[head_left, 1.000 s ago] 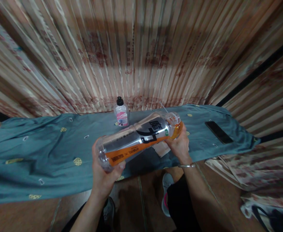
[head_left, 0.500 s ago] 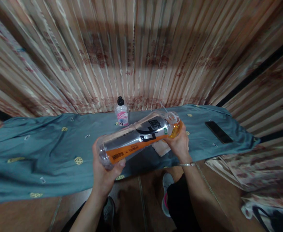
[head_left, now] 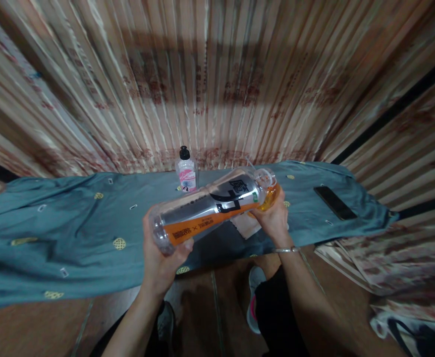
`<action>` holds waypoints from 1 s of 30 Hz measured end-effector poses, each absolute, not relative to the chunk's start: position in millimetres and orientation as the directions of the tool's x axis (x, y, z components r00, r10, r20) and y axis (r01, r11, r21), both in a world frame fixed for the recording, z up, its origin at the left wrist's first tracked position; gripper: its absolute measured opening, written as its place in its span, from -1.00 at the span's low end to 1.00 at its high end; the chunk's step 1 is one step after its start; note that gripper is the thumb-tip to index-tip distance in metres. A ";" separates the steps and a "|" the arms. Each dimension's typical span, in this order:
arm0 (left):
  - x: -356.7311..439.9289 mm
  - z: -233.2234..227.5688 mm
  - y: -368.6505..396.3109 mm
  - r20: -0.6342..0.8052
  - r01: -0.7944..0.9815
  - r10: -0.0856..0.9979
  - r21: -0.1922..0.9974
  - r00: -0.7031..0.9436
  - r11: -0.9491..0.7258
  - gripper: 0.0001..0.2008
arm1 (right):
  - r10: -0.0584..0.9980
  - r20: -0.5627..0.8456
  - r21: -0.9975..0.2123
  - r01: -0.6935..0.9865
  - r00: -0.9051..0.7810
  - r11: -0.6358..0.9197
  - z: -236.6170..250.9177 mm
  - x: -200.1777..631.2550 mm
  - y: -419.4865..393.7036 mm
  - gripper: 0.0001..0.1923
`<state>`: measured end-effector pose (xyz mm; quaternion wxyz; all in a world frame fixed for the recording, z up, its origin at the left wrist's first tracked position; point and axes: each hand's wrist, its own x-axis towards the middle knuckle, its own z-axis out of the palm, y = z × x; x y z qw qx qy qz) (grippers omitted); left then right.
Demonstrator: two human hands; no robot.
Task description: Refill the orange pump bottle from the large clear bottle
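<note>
Bottle: a big clear bottle (head_left: 212,208) with a silver, black and orange label was held nearly flat above the near edge of the cloth (head_left: 72,233), neck end to the right and slightly raised.
Left hand: the left hand (head_left: 161,258) was closed around the bottle's base, thumb on the near side.
Right hand: the right hand (head_left: 275,218) was wrapped around the neck end; whether a cap was on could not be made out.
Progress: the bottle was off the surface and tipped on its side; nothing was seen pouring, and no cup or other vessel stood under its mouth.
Contents: orange liquid had pooled at the neck end, and most of the body looked empty.
Small bottle: a small bottle (head_left: 187,171) with a black cap and pink label stood upright at the cloth's far edge, contents unclear.
Paper: a pale paper (head_left: 245,225) lay on the cloth under the big bottle.
Phone: a dark phone (head_left: 334,202) lay flat toward the cloth's right end.
</note>
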<state>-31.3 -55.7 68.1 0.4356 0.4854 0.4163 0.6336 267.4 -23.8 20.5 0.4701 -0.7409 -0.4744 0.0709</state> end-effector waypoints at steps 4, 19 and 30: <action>-27.6 71.1 -55.0 0.251 -0.177 0.958 0.945 -0.139 -0.274 -0.15 | 0.773 0.346 -0.755 0.647 0.531 -0.106 22.8 267.3 -24.1 0.19; -22.1 61.8 -50.4 0.372 -0.244 0.920 0.887 -0.121 -0.391 -0.27 | 0.779 0.368 -0.737 0.670 0.508 -0.089 23.8 268.7 -22.7 0.16; -23.5 64.5 -50.4 0.388 -0.223 0.913 0.885 -0.129 -0.408 -0.30 | 0.765 0.390 -0.727 0.681 0.513 -0.086 13.7 269.8 -17.0 0.25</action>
